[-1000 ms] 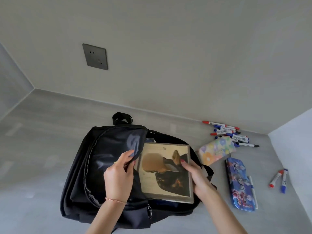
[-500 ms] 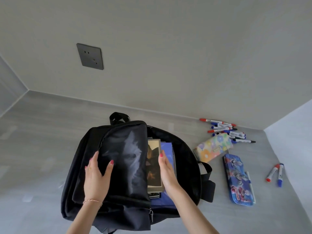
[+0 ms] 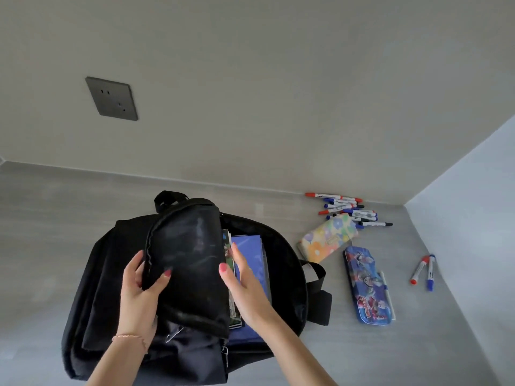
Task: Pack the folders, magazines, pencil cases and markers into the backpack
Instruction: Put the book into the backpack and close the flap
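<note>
No legible text; marker labels too small.

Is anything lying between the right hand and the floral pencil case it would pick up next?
Nothing visible does: beyond the right hand lie only the backpack rim and bare floor before the floral pencil case.

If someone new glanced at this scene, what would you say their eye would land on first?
Most likely the black backpack lying open in the middle of the grey surface, with the left hand gripping its front flap and the right hand at the blue folder inside. Next, the colourful things to its right: a floral pencil case, a blue cartoon pencil case and a heap of markers by the wall.
</note>
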